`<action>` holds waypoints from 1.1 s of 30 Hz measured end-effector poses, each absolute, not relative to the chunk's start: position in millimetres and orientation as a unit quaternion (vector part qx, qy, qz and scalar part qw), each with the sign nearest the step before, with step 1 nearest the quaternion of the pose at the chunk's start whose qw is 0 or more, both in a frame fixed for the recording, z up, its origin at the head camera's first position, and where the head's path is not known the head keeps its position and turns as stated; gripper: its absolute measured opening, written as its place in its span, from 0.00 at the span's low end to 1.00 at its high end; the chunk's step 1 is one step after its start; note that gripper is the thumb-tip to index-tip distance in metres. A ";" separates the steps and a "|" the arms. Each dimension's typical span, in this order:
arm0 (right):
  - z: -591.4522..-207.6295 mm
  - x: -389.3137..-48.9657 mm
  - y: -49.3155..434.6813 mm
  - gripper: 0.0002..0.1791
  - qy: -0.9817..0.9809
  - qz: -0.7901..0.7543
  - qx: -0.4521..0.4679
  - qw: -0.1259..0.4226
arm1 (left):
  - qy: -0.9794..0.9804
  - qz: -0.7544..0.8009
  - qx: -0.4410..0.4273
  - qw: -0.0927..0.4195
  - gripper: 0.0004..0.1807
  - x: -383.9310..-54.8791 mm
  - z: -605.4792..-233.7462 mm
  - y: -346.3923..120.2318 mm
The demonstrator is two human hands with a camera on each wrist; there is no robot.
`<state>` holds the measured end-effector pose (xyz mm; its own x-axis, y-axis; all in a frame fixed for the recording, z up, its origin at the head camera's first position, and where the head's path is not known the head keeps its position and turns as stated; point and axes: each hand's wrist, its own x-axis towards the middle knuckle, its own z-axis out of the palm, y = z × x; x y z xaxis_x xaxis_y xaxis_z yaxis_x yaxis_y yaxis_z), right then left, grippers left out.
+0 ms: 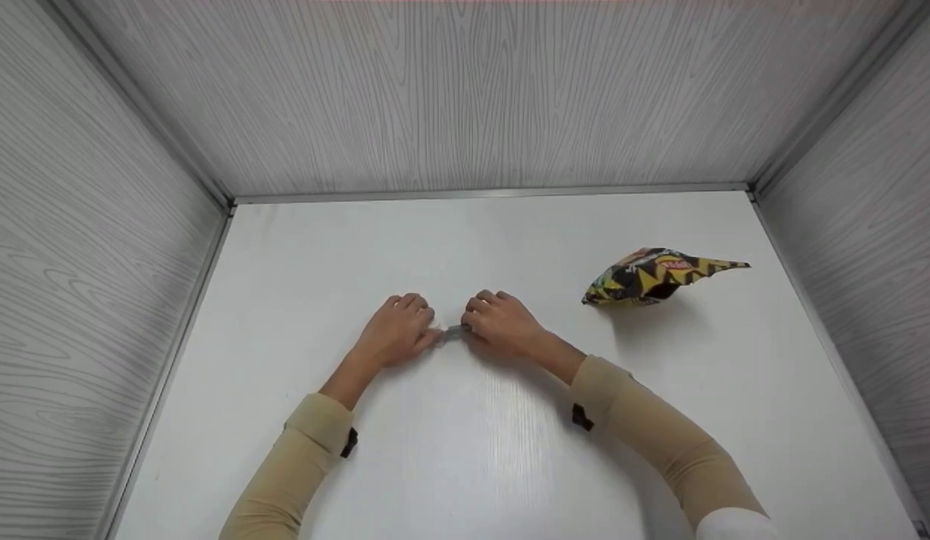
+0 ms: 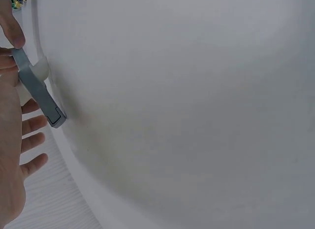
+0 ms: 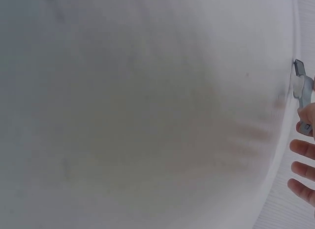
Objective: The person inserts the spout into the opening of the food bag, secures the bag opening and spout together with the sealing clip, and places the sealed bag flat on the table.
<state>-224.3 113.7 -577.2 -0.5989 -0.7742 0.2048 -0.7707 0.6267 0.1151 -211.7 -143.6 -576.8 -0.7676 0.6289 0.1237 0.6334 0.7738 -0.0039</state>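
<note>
Near the middle of the white table, both hands are at a small grey clip-like bar (image 1: 454, 331) with a whitish part on it. My left hand (image 1: 399, 330) grips its left end, thumb towards the whitish part. From the other side my right hand (image 1: 504, 324) pinches the right end. In the right wrist view the grey bar (image 3: 306, 93) is held between thumb and finger, and the other fingers (image 3: 301, 167) spread away from it. The left wrist view shows the bar (image 2: 39, 88) slanting beside several fingers (image 2: 34, 124); its upper end is partly covered.
A black and yellow printed packet (image 1: 652, 277) lies crumpled on the table to the right, a dark opening in its side. Grey wood-grain panels (image 1: 465, 97) wall the table (image 1: 450, 465) at the back and both sides.
</note>
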 end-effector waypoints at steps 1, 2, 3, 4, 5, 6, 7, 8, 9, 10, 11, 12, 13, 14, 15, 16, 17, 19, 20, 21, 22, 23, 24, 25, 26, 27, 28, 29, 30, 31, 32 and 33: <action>-577.0 -224.2 114.1 0.08 -0.894 -0.007 0.433 0.116 | -0.940 -0.021 -0.336 0.058 0.24 -211.4 -576.6 -143.3; -576.7 -224.1 114.6 0.08 -0.894 -0.007 0.434 0.114 | -0.940 -0.022 -0.336 0.057 0.24 -211.2 -576.4 -143.1; -576.4 -224.0 115.2 0.08 -0.894 -0.005 0.434 0.113 | -0.940 -0.023 -0.335 0.055 0.24 -211.0 -576.3 -142.7; -576.1 -224.0 115.3 0.08 -0.893 -0.003 0.435 0.113 | -0.941 -0.024 -0.334 0.053 0.24 -210.6 -576.0 -142.6; -575.9 -224.0 115.5 0.07 -0.893 -0.001 0.435 0.112 | -0.941 -0.025 -0.333 0.053 0.24 -210.2 -575.9 -142.4; -575.8 -224.1 115.7 0.07 -0.893 0.001 0.435 0.112 | -0.942 -0.027 -0.332 0.052 0.24 -209.8 -576.0 -142.2; -575.7 -224.2 115.9 0.07 -0.894 0.003 0.435 0.111 | -0.942 -0.030 -0.331 0.051 0.24 -209.5 -576.0 -141.9; -575.8 -224.3 116.2 0.07 -0.894 0.003 0.435 0.111 | -0.942 -0.032 -0.330 0.050 0.24 -209.1 -576.1 -141.7; -576.2 -224.3 116.4 0.07 -0.894 0.003 0.435 0.109 | -0.942 -0.034 -0.329 0.048 0.24 -208.6 -576.3 -141.5; -576.6 -224.3 116.7 0.07 -0.894 0.002 0.435 0.108 | -0.943 -0.037 -0.328 0.045 0.24 -208.1 -576.6 -141.2; -577.2 -224.2 117.0 0.07 -0.894 0.001 0.434 0.107 | -0.943 -0.042 -0.327 0.041 0.23 -207.5 -576.9 -141.0; -577.7 -224.1 117.3 0.07 -0.895 0.002 0.434 0.107 | -0.944 -0.048 -0.325 0.037 0.23 -206.9 -577.2 -140.7; -578.2 -223.9 117.7 0.07 -0.895 0.003 0.433 0.107 | -0.944 -0.053 -0.323 0.034 0.23 -206.3 -577.4 -140.5; -578.6 -223.5 118.2 0.07 -0.897 0.008 0.430 0.104 | -0.945 -0.058 -0.322 0.031 0.23 -205.6 -577.6 -140.3; -579.1 -223.2 118.6 0.08 -0.898 0.016 0.428 0.101 | -0.945 -0.063 -0.320 0.030 0.23 -204.8 -577.9 -140.2; -579.6 -223.0 119.0 0.08 -0.899 0.023 0.427 0.099 | -0.945 -0.069 -0.320 0.030 0.22 -204.1 -578.1 -140.2; -579.9 -222.8 119.4 0.08 -0.899 0.031 0.425 0.096 | -0.944 -0.073 -0.319 0.029 0.22 -203.4 -578.4 -140.1; -580.1 -222.4 120.2 0.08 -0.901 0.045 0.422 0.090 | -0.944 -0.076 -0.319 0.031 0.22 -202.3 -579.0 -140.0; -580.1 -222.3 120.5 0.09 -0.902 0.052 0.420 0.085 | -0.944 -0.076 -0.318 0.031 0.22 -201.7 -579.2 -139.9; -580.1 -222.4 120.7 0.09 -0.903 0.056 0.419 0.081 | -0.944 -0.078 -0.318 0.033 0.22 -201.2 -579.3 -139.9; -579.8 -222.2 121.0 0.10 -0.904 0.061 0.416 0.077 | -0.945 -0.077 -0.317 0.030 0.22 -200.8 -579.6 -139.9; -579.6 -221.9 121.3 0.11 -0.906 0.068 0.411 0.070 | -0.945 -0.076 -0.316 0.026 0.22 -200.4 -579.9 -139.8; -579.4 -221.6 121.6 0.12 -0.909 0.075 0.405 0.063 | -0.946 -0.077 -0.314 0.022 0.22 -199.9 -580.1 -139.9; -579.3 -221.3 121.8 0.13 -0.911 0.082 0.400 0.056 | -0.946 -0.080 -0.313 0.020 0.22 -199.3 -580.3 -140.0; -579.4 -221.0 122.0 0.14 -0.913 0.088 0.394 0.049 | -0.946 -0.083 -0.312 0.016 0.22 -198.8 -580.6 -140.2; -579.2 -220.6 122.2 0.15 -0.915 0.096 0.390 0.043 | -0.946 -0.087 -0.311 0.013 0.22 -198.4 -580.9 -140.2; -579.4 -220.1 122.5 0.16 -0.916 0.101 0.387 0.037 | -0.947 -0.088 -0.310 0.010 0.22 -197.9 -581.2 -140.4; -579.5 -219.9 122.9 0.17 -0.917 0.102 0.383 0.032 | -0.946 -0.091 -0.309 0.008 0.22 -197.5 -581.4 -140.4; -579.7 -219.7 123.0 0.18 -0.918 0.102 0.382 0.029 | -0.946 -0.094 -0.310 0.009 0.21 -197.0 -581.7 -140.6; -580.0 -219.5 123.1 0.19 -0.918 0.100 0.382 0.027 | -0.946 -0.096 -0.309 0.009 0.21 -196.8 -581.8 -140.6; -580.3 -219.5 123.1 0.19 -0.918 0.100 0.382 0.026 | -0.947 -0.096 -0.308 0.008 0.21 -196.5 -581.8 -140.6; -580.6 -219.4 123.2 0.19 -0.918 0.100 0.382 0.026 | -0.947 -0.096 -0.307 0.009 0.21 -196.2 -582.0 -140.7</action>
<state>-219.4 123.2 -580.6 -0.7065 -0.6967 0.1243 -0.7071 0.6878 -0.1644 -196.2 -140.7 -582.0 -0.8107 0.5805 0.0758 0.5839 0.7926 0.1757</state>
